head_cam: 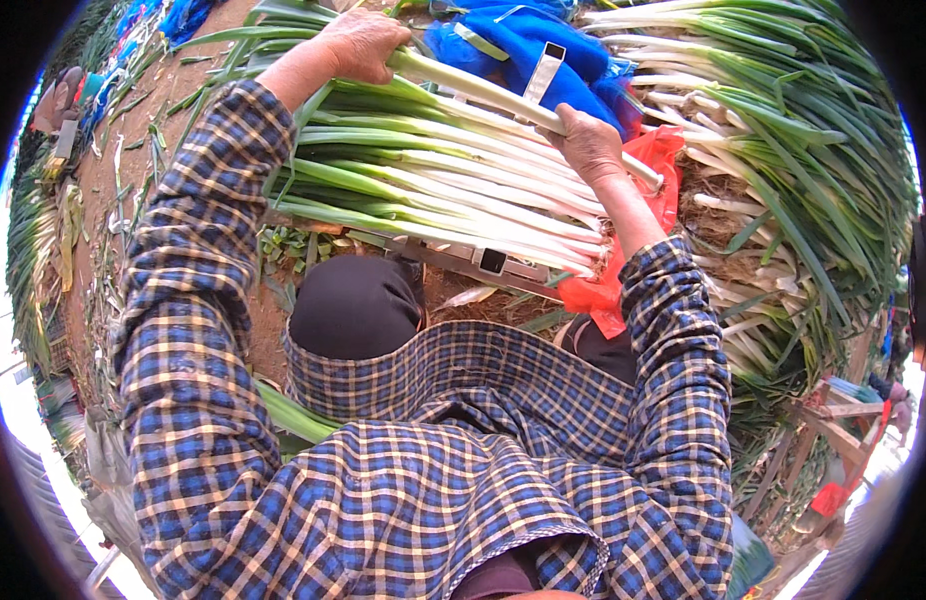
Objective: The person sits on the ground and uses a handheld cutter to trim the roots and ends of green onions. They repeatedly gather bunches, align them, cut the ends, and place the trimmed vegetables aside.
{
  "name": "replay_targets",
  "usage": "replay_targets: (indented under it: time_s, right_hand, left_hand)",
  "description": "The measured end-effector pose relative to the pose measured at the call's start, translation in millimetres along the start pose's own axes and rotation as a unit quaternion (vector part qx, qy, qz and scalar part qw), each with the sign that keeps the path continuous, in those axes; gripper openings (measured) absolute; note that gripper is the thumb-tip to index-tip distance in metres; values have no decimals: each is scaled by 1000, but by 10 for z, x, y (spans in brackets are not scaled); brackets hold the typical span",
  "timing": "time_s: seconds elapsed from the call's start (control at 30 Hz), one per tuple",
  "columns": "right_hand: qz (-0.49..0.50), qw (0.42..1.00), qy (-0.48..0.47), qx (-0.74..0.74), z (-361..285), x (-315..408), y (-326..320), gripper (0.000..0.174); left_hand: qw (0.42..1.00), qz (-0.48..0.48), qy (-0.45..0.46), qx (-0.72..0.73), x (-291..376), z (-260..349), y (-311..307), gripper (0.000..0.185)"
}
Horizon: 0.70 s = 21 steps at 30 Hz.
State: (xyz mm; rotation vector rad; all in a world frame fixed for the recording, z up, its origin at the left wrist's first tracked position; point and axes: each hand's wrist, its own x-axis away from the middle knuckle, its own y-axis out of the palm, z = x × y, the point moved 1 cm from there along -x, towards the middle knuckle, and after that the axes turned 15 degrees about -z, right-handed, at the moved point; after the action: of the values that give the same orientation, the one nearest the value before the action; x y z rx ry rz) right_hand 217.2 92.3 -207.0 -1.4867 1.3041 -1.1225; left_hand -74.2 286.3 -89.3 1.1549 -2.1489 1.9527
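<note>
Between my hands a single long green onion stretches above a pile of others. My left hand grips it near its green leaves, at the upper left. Lower on its white stalk my right hand is closed around it, and the root end pokes out past the wrist. Beneath lies a layer of green onions, side by side, roots to the right. They rest on a metal frame with square-tube uprights. Red plastic hangs at the frame's right end.
A large heap of green onions fills the right side. Blue netting is bunched behind the frame. Leaf scraps litter the dirt floor at left. A wooden stool stands at lower right. My knee is close to the frame.
</note>
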Motion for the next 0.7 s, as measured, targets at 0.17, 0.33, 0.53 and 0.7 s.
replay_targets:
  time_s: [0.17,0.33,0.53,0.7]
  right_hand:
    - [-31,999,11,-9,95,-177,131,33]
    - [-48,999,-2,5,125,-241,269,31]
    - [-70,998,6,7,316,-356,471,37]
    - [-104,995,-15,-5,353,-411,536,37]
  left_hand:
    - [957,282,49,-34,-131,168,478,33]
    - [977,118,163,64,-185,938,1152,36]
    - [980,169,76,68,-798,1336,1368,63]
    - [981,-29,-33,191,-985,1363,1613,62]
